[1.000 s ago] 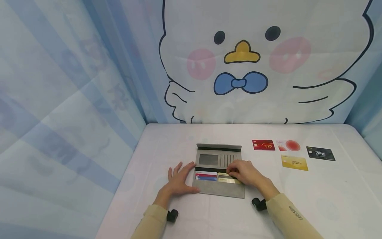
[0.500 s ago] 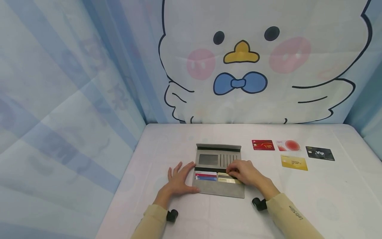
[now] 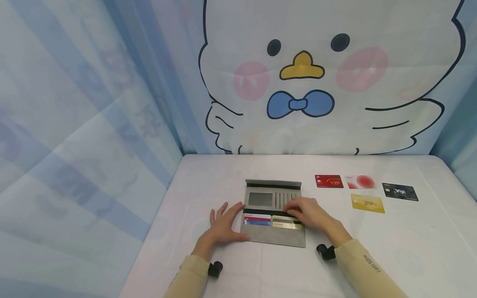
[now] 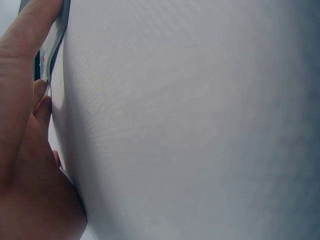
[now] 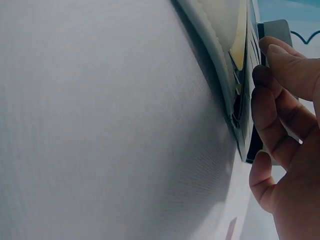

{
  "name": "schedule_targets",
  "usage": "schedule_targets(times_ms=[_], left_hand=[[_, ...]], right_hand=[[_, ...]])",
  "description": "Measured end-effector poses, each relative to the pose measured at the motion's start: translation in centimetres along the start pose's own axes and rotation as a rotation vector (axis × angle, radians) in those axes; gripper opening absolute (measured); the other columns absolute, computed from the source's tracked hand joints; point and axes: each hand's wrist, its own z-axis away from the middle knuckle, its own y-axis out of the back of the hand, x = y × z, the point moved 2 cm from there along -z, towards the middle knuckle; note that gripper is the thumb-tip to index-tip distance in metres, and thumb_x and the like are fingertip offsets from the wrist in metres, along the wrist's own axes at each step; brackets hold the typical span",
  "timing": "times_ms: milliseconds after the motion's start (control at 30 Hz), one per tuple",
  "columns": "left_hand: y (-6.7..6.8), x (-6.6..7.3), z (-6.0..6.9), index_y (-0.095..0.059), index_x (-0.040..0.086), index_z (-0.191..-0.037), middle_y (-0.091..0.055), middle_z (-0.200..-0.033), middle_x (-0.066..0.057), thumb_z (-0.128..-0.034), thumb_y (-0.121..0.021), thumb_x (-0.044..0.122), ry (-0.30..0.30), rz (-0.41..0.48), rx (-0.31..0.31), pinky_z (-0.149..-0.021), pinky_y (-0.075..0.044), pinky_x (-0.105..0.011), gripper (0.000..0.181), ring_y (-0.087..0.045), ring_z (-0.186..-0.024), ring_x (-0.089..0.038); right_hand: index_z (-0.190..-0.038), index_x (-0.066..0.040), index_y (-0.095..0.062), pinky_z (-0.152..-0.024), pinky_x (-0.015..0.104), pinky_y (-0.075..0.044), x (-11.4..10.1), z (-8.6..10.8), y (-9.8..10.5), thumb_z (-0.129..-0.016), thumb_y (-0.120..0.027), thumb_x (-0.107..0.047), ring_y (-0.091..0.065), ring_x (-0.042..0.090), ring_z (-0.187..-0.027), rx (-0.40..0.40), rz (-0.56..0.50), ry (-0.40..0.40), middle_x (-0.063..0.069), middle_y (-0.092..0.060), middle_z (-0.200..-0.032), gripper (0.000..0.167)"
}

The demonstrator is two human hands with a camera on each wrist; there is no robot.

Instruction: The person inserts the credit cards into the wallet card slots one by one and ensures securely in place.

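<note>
An opened grey wallet [image 3: 273,236] lies on the table, with slits and a clear window on its upper panel. Tucked into its lower panel are a red, white and blue card [image 3: 257,219] on the left and a gold card [image 3: 287,223] with a dark stripe on the right. My left hand [image 3: 222,228] rests against the wallet's left edge, fingers and thumb spread. Over the wallet's right side, just above the gold card, is my right hand [image 3: 308,213]. Its fingers [image 5: 265,112] are loosely bent in the right wrist view, with nothing seen between them.
To the right on the white table [image 3: 372,248] lie a red VIP card [image 3: 329,181], a white card with red circles [image 3: 360,182], a gold card [image 3: 367,203] and a black VIP card [image 3: 400,192]. A cartoon-printed curtain [image 3: 298,132] hangs behind.
My right hand has lifted off the gold card in the wallet and shifted slightly, so more of that card shows. The left hand has stayed in place.
</note>
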Motion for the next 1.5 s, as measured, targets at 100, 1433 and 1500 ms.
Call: schedule_targets(times_ms=[100,1433,1500], left_hand=[[0.0,0.0,-0.1,-0.039,0.021,-0.155,-0.034,-0.162,-0.002,-0.0727,-0.085,0.051,0.003,-0.002,0.001,-0.114,0.006,-0.068,0.099,-0.011,-0.15,-0.038],[0.0,0.0,-0.2,-0.04,0.02,-0.155,-0.034,-0.161,-0.004,-0.0732,-0.086,0.05,-0.005,0.005,0.006,-0.113,0.006,-0.068,0.098,-0.01,-0.15,-0.039],[0.0,0.0,-0.1,-0.04,0.02,-0.155,-0.034,-0.161,-0.004,-0.0734,-0.086,0.05,-0.001,0.005,0.003,-0.113,0.007,-0.068,0.098,-0.01,-0.15,-0.039]], right_hand=[[-0.104,-0.014,-0.077,-0.085,0.046,-0.055,0.1,0.0,0.1,-0.095,-0.07,-0.01,-0.062,0.016,-0.09,-0.007,-0.01,-0.001,-0.006,-0.069,-0.097,0.012],[-0.119,-0.011,-0.072,-0.076,0.03,-0.053,2.6,2.8,3.5,-0.093,-0.074,-0.011,-0.056,0.017,-0.087,0.125,-0.059,-0.155,-0.002,-0.067,-0.099,0.026],[-0.119,-0.01,-0.072,-0.076,0.03,-0.053,2.8,3.0,3.6,-0.093,-0.074,-0.011,-0.057,0.018,-0.087,0.136,-0.057,-0.165,-0.002,-0.067,-0.098,0.026]])
